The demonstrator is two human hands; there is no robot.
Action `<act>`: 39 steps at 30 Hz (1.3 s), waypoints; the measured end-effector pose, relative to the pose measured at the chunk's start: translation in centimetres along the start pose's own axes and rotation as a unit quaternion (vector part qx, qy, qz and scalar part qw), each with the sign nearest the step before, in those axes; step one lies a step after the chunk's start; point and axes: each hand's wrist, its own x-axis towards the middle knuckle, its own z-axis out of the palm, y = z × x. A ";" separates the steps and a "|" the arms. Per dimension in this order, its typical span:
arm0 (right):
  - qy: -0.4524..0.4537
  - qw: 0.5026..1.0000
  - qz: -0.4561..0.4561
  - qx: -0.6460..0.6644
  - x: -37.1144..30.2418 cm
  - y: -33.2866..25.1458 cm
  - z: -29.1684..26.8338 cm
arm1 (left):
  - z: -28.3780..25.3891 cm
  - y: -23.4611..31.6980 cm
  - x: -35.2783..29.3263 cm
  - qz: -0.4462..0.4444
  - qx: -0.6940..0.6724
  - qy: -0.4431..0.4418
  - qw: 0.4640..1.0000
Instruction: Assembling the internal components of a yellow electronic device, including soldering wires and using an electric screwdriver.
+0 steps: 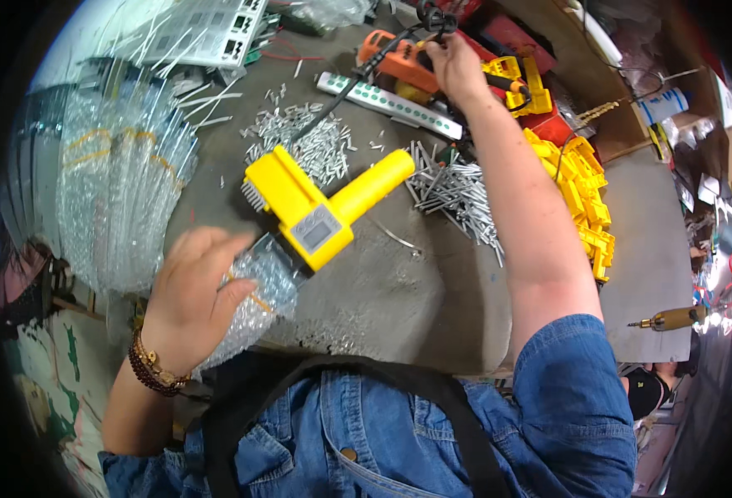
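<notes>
A yellow handheld device (287,195) with a round handle and a small grey display panel lies on the grey table. A blade-like length in bubble wrap (258,286) runs from its near end. My left hand (196,290) is beside that wrap, thumb and fingers apart; whether it touches the wrap is hard to tell. At the far side, my right hand (457,70) reaches among tools, beside an orange object (399,62) and a black cable (436,21). Its fingers are curled, and what they hold is hidden.
Silver screws lie in a short-screw pile (312,141) and a long-screw pile (457,195). A white power strip (391,105) lies behind them. Yellow plastic shells (578,187) sit at right, near a screwdriver (669,319). Bubble-wrapped lengths (117,191) fill the left.
</notes>
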 end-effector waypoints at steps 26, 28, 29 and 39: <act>0.002 0.999 0.014 -0.036 -0.1 1.5 1.5 | 0.7 3.8 1.0 0.007 0.085 0.004 0.996; -0.006 0.999 0.019 -0.030 0.2 0.7 0.7 | 1.2 3.4 -0.9 -0.027 0.133 -0.003 0.991; -0.099 0.992 0.074 -0.024 0.9 0.4 0.0 | 1.6 3.1 -1.5 -0.062 0.183 -0.006 0.981; -0.006 0.998 0.051 -0.031 -0.7 -0.5 0.9 | 2.5 3.0 -1.7 -0.065 0.199 -0.066 0.976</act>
